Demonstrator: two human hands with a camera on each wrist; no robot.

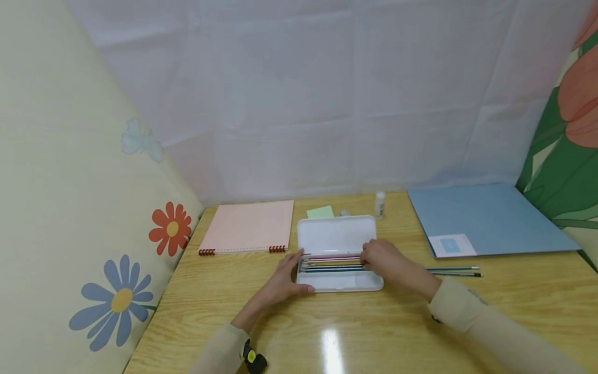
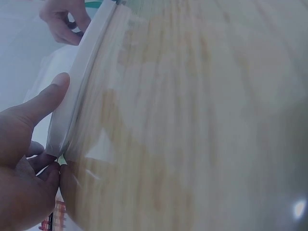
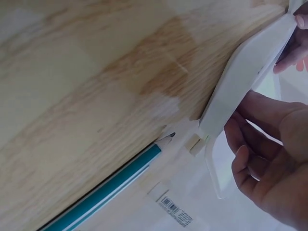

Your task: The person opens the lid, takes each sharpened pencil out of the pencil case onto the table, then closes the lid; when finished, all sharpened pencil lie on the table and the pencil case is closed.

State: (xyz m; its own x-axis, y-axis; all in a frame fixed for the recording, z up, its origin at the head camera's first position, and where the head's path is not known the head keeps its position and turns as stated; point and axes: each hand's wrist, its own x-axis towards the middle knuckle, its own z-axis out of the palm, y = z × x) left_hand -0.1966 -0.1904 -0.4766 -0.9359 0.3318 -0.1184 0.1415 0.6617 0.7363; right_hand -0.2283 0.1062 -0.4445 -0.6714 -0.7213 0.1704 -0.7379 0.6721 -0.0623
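1. We see the left hand (image 1: 285,280) with its fingers clamped on the left end of the open white pencil case (image 1: 337,236), thumb (image 2: 45,103) along its rim.
2. The right hand (image 1: 385,259) reaches into the case's right end, fingers curled on the pencils (image 1: 331,262) lying in it.
3. The case sits mid-bench (image 1: 374,327); two more pencils (image 1: 455,270) lie just right of it.
4. Behind are a pink notebook (image 1: 249,226), green note (image 1: 320,212), glue bottle (image 1: 380,203) and blue folder (image 1: 490,218).

White pencil case (image 1: 337,236) holding pink, teal and dark pencils (image 1: 333,262); pink notebook (image 1: 249,226) with red spiral; blue folder (image 1: 490,215); pale green sticky note (image 1: 320,212); light wood-grain desk (image 1: 374,327).
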